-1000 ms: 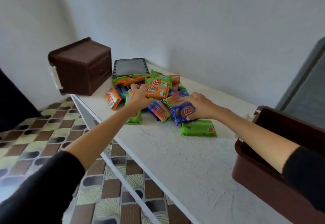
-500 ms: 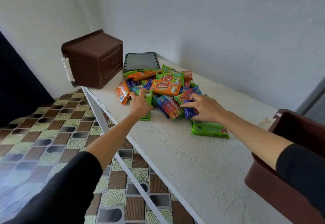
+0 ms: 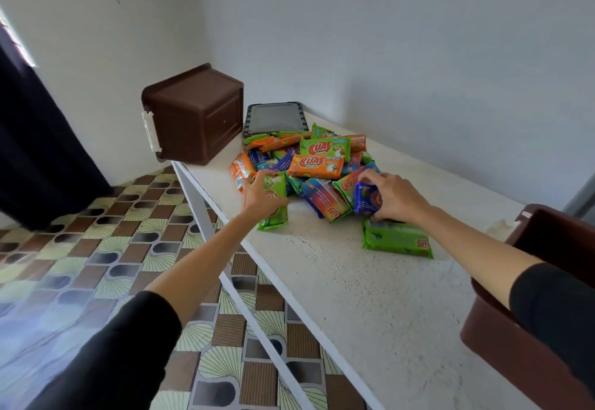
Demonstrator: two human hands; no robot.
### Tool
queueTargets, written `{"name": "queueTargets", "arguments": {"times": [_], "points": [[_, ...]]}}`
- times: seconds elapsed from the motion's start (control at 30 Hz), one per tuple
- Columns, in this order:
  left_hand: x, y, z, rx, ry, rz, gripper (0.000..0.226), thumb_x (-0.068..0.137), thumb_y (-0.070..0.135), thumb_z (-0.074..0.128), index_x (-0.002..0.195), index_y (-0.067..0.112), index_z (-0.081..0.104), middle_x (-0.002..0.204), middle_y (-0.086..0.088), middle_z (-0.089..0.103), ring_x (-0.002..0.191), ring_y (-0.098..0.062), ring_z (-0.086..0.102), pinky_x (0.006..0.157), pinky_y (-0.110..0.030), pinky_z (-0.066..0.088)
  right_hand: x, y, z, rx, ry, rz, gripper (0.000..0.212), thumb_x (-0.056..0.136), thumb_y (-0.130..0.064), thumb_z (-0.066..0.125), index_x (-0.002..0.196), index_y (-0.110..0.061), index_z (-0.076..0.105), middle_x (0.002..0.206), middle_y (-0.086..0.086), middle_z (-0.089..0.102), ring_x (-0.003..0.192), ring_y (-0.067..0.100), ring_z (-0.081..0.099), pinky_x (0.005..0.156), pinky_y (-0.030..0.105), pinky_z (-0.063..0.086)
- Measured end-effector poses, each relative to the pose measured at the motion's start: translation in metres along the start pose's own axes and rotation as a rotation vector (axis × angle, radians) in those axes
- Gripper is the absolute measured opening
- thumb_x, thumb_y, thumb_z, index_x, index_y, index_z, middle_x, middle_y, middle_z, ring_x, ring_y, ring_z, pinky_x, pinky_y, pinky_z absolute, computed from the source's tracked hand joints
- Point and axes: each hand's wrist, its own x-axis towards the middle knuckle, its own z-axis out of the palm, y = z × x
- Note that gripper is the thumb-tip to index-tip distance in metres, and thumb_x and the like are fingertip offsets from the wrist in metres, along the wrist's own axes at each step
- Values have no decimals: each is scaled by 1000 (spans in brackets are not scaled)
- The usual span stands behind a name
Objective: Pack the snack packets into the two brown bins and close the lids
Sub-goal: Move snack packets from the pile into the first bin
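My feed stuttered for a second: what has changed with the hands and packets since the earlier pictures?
The left hand drew back from the middle of the snack pile and now grips the green packet at its near-left edge. The right hand has tipped the blue packet up on edge and pinches it. The lone green packet, the far brown bin, the lid and the near bin stayed put.

Single head-worn camera looks forward and down, close over the table (image 3: 370,297).
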Motion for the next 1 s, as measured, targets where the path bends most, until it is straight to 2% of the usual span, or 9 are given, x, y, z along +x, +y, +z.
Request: {"name": "queueTargets", "arguments": {"times": [0.13, 0.23, 0.3, 0.43, 0.5, 0.6, 0.73, 0.87, 1.0], "points": [[-6, 7, -11, 13, 2, 45, 66, 73, 18, 77, 130, 24, 45, 136, -15, 33, 110, -27, 45, 82, -28, 39, 1, -1, -1, 55, 45, -27, 75, 63, -24, 82, 128, -21, 45, 119, 13, 49, 110, 26, 45, 86, 29, 39], [-6, 17, -20, 16, -9, 85, 66, 73, 20, 77, 131, 25, 46, 130, -10, 40, 93, -16, 42, 73, -25, 42, 0, -6, -5, 78, 80, -12, 76, 63, -27, 81, 130, -21, 45, 116, 12, 46, 111, 26, 41, 88, 30, 39], [-6, 27, -25, 15, -29, 125, 65, 74, 21, 76, 131, 25, 47, 126, -9, 43, 92, -14, 41, 67, -19, 40, -3, -7, -12, 68, 111, 14, 76, 64, -27, 81, 131, -21, 45, 115, 13, 45, 111, 26, 41, 84, 30, 40], [-5, 55, -27, 108, -93, 281, 67, 68, 29, 80, 128, 32, 49, 133, -6, 46, 121, -25, 43, 92, -29, 38, -20, 0, -38, 23, 249, 75, 75, 63, -29, 82, 129, -21, 48, 111, 14, 46, 112, 29, 41, 74, 32, 41], [-8, 76, -23, 93, -162, 374, 69, 65, 28, 81, 127, 31, 50, 133, -4, 49, 122, -27, 45, 100, -42, 41, -36, 7, -58, 6, 317, 105, 75, 62, -30, 83, 128, -21, 49, 111, 13, 46, 113, 29, 41, 72, 31, 39], [-18, 116, -8, 49, -240, 525, 69, 67, 22, 81, 128, 27, 51, 130, -2, 53, 116, -22, 50, 99, -46, 43, -63, 24, -90, -15, 303, 195, 76, 60, -29, 83, 127, -25, 49, 113, 10, 48, 114, 28, 42, 75, 32, 38], [-42, 173, 29, -21, -405, 724, 71, 63, 29, 81, 127, 33, 51, 129, -3, 52, 117, -20, 50, 99, -44, 46, -109, 45, -114, -11, 285, 337, 78, 59, -31, 82, 127, -29, 47, 114, 8, 49, 112, 28, 43, 77, 32, 38], [-76, 225, 72, 60, -568, 966, 77, 55, 46, 72, 128, 37, 50, 124, -5, 55, 116, -18, 50, 99, -37, 44, -161, 59, -128, -50, 272, 474, 79, 58, -34, 83, 128, -29, 46, 113, 10, 51, 112, 30, 46, 80, 35, 41], [-110, 263, 109, 159, -787, 1176, 76, 61, 30, 79, 132, 27, 50, 130, -5, 53, 119, -15, 48, 95, -24, 42, -220, 72, -137, -126, 214, 593, 81, 60, -38, 84, 130, -26, 46, 114, 10, 52, 110, 29, 48, 73, 29, 34]]}}
